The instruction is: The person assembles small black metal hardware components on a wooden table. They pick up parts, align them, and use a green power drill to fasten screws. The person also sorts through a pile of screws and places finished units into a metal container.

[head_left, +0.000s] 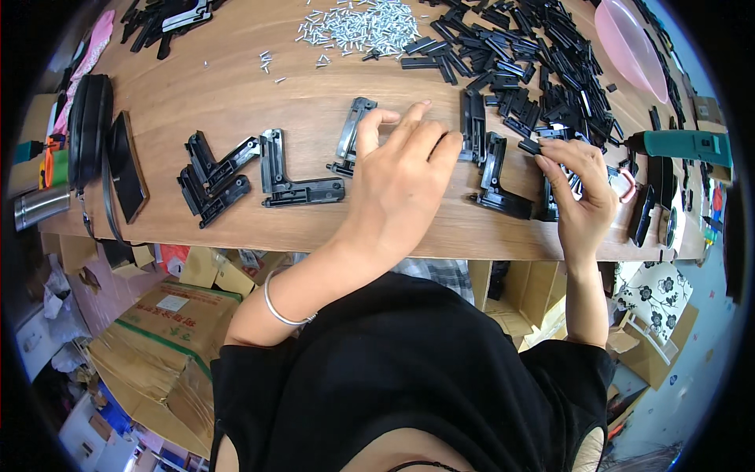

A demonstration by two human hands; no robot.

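My left hand (405, 169) is over the middle of the wooden table, fingers apart and slightly bent, partly covering a black L-shaped plastic part (358, 126). I see nothing held in it. Between thumb and fingers, my right hand (582, 185) pinches a small black plastic piece (529, 146). Just left of that hand lies another black L-shaped part (495, 185), with an upright black piece (473, 126) behind it. To the left of my left hand rest an L-shaped part (303, 191) and a group of similar black parts (212, 177).
A heap of silver screws (358, 30) lies at the far middle, beside a large pile of black plastic pieces (550, 63). A pink basin (629, 47) and a teal electric screwdriver (680, 145) are at the right. A phone (126, 169) and black case (90, 130) sit left.
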